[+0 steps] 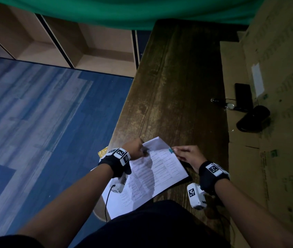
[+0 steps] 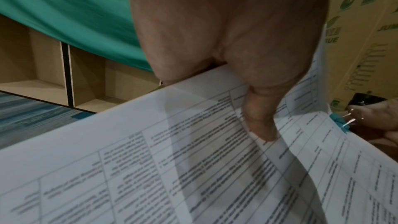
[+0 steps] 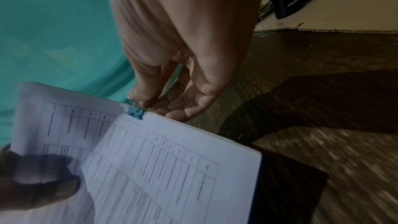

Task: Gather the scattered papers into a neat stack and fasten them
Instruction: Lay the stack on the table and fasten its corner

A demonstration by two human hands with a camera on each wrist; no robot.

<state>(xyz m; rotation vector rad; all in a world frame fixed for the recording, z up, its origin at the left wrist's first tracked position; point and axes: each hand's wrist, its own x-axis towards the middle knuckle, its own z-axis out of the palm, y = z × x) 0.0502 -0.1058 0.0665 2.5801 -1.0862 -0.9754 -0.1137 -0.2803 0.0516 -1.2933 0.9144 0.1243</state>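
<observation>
A stack of printed papers (image 1: 153, 169) lies tilted at the near end of the wooden table (image 1: 174, 86), with a top sheet curling up. My left hand (image 1: 142, 150) grips the stack at its far left edge. Its thumb (image 2: 260, 120) presses on the printed side of the papers (image 2: 193, 159). A teal binder clip (image 1: 171, 150) sits on the stack's right edge. My right hand (image 1: 175, 150) pinches that clip (image 3: 135, 112) by its wire handles between thumb and fingertips (image 3: 146, 103). The clip (image 2: 340, 123) also shows in the left wrist view.
A dark folder (image 1: 187, 178) lies under the papers. Cardboard boxes (image 1: 276, 158) line the table's right side, carrying a black phone (image 1: 244, 95), keys (image 1: 229, 104) and a black case (image 1: 254, 119). The table's left edge drops to blue floor (image 1: 34, 122). Green cloth (image 1: 124, 11) hangs behind.
</observation>
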